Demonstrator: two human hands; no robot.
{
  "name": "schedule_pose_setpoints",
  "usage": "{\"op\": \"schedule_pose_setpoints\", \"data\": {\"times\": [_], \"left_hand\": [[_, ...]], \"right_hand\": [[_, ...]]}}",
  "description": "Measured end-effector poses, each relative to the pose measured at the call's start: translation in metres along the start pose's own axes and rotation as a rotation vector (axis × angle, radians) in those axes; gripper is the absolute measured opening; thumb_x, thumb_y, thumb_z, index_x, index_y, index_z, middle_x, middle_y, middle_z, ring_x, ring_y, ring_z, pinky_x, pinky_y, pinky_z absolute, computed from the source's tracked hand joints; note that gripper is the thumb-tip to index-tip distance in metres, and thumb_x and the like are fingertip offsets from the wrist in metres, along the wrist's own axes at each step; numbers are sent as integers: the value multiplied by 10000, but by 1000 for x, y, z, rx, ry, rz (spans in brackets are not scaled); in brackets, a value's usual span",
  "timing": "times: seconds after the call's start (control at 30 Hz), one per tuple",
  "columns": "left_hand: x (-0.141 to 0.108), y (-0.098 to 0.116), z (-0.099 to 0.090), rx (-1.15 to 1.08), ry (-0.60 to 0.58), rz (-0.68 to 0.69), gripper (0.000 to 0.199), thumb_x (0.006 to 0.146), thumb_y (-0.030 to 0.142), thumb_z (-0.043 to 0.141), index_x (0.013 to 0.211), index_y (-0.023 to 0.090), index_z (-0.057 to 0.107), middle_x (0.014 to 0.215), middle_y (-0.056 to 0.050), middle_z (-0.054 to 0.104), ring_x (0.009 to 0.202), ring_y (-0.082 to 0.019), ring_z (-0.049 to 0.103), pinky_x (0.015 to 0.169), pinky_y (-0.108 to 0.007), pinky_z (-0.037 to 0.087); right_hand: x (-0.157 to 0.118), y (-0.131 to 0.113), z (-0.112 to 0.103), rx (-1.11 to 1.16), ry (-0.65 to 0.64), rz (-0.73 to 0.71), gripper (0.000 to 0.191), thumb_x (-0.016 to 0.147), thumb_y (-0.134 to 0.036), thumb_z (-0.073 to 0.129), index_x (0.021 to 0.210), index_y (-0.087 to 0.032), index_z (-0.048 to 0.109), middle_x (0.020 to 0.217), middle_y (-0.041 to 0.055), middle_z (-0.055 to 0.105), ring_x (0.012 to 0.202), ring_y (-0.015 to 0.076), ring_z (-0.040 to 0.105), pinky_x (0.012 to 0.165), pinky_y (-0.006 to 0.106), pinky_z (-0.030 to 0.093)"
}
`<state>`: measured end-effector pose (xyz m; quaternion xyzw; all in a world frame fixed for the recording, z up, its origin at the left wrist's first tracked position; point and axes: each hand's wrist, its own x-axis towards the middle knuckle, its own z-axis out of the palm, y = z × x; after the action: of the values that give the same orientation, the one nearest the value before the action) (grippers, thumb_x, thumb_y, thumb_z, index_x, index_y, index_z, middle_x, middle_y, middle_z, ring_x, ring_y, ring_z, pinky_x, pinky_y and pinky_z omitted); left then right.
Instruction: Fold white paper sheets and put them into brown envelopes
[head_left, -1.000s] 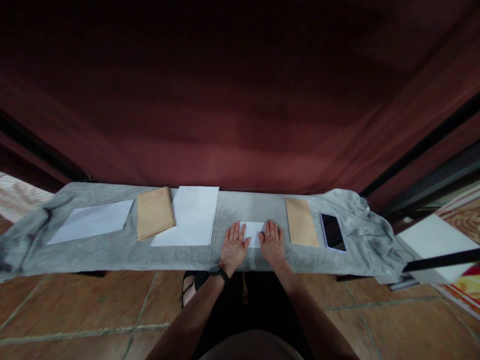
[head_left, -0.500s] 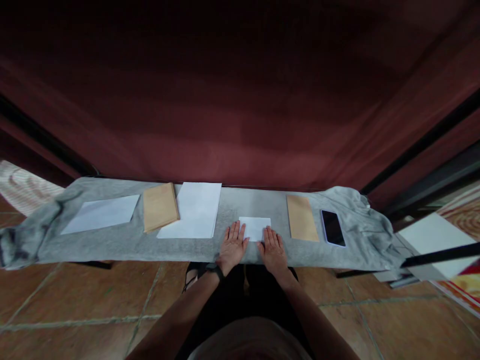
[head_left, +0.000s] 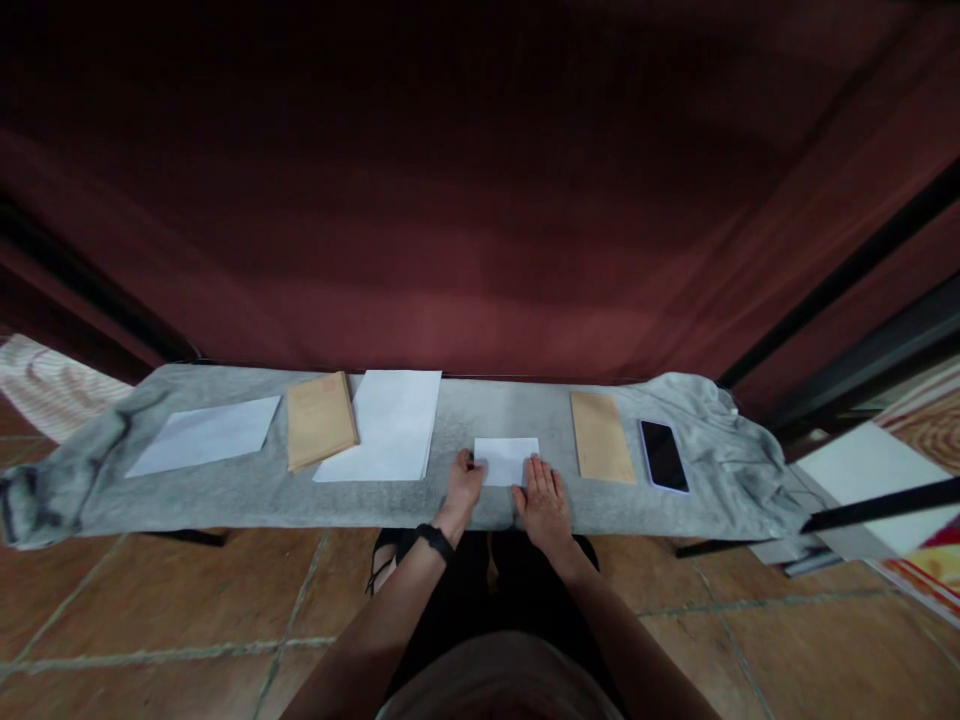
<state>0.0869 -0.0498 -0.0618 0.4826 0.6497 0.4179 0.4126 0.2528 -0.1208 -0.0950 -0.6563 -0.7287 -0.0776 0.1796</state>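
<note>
A small white sheet of paper [head_left: 507,456], possibly folded, lies on the grey cloth in front of me. At its left edge, my left hand [head_left: 464,484] has its fingers curled in and closed on the paper's side. My right hand [head_left: 547,503] rests flat, fingers stretched out, with the tips on the paper's lower right corner. A brown envelope [head_left: 603,436] lies to the right of that hand. Left of my left hand is a stack of larger white paper [head_left: 397,425], partly under a stack of brown envelopes [head_left: 321,420].
Grey cloth [head_left: 247,500] covers the narrow table, rumpled at both ends. A phone [head_left: 664,456] lies at the right, and another white sheet [head_left: 204,436] at the far left. A dark red panel [head_left: 480,250] rises directly behind the table.
My left hand has gone from lying flat on the paper's left side to curling its fingers at that edge. My right hand stays almost still.
</note>
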Motion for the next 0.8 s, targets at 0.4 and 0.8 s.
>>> {"op": "schedule_pose_setpoints", "data": {"times": [0.4,0.8], "left_hand": [[-22,46,-5,-413,-185,-82,420,754,431,747,1085,174,721,957,-80,739,828,-199,681,681,-278,516],[-42,23,7,-532,-209,-230,514,703,203,743,1201,204,615,908,-25,735,774,-167,689,657,-247,513]], "right_hand": [[20,-4,-22,666,9,229,439,967,-239,465,1364,-132,619,1434,152,602,1345,277,529,1190,469,311],[35,-34,-33,1537,7,693,625,781,-713,613,1054,-158,700,912,98,762,795,232,706,730,361,582]]}}
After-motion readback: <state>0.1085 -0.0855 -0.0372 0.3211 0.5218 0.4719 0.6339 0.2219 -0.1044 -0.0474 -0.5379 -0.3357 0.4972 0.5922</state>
